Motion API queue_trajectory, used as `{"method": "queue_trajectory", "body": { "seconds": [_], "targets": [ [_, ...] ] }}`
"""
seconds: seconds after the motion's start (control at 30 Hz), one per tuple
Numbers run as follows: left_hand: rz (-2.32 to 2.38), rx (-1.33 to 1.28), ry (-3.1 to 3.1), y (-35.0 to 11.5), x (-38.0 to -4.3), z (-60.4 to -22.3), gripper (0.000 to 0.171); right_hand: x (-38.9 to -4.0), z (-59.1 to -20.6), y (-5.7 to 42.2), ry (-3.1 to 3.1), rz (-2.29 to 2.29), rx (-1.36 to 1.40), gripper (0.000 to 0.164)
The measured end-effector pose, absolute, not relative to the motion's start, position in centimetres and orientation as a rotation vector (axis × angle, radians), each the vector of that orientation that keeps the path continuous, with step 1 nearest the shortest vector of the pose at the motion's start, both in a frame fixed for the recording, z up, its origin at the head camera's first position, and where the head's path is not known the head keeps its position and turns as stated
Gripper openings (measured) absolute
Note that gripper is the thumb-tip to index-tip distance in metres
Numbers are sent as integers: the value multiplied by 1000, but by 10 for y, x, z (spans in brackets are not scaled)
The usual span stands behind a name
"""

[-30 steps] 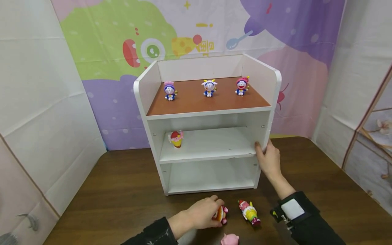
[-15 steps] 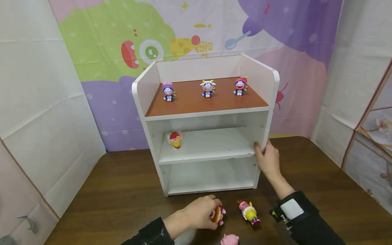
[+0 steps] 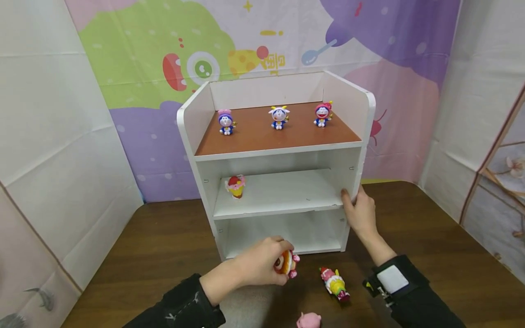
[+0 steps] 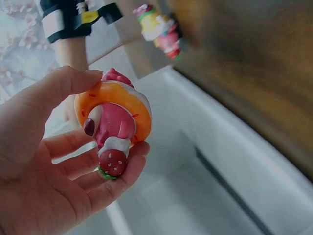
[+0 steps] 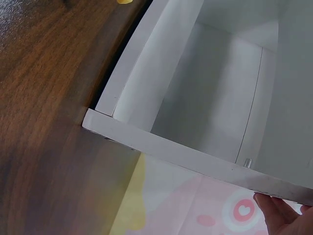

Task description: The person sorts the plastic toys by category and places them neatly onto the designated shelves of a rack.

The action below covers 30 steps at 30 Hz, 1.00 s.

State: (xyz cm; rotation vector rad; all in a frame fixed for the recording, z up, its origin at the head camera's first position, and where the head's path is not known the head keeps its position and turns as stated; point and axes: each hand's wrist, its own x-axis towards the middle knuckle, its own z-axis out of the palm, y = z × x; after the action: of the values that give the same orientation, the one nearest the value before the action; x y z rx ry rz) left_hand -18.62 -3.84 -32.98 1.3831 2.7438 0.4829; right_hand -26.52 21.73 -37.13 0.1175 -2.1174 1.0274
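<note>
My left hand pinches a small toy figurine between thumb and fingertips, in front of the lowest shelf. This figurine is pink, with an orange-and-white doughnut ring round it and a strawberry at one end. With thumb in front and fingers behind, my right hand grips the right side panel of a white shelf unit. The right wrist view shows only part of that hand, at the panel's edge. On the middle shelf, at its left end, stands a figurine in a yellow cone shape.
On the brown top board are three blue-and-white cat figurines: one in a purple hat, one with horns, one in a red hood. A yellow-and-pink figurine and a pink pig figurine lie on the wooden table.
My left hand has lifted the doughnut figurine from the table and carried it up and slightly left, toward the shelf unit's lower front. My right hand keeps its grip on the panel.
</note>
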Motion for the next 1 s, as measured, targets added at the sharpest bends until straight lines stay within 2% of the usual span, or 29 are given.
{"method": "queue_trajectory", "body": {
  "seconds": [0.47,1.0],
  "targets": [
    [619,1310,2794,-42,-210,-271,45,-265,-371,218,-2122,1042,120,32],
    [551,1027,2968,-34,-261,-254,49,-267,-373,219,-2128,1040,111,33]
  ]
}}
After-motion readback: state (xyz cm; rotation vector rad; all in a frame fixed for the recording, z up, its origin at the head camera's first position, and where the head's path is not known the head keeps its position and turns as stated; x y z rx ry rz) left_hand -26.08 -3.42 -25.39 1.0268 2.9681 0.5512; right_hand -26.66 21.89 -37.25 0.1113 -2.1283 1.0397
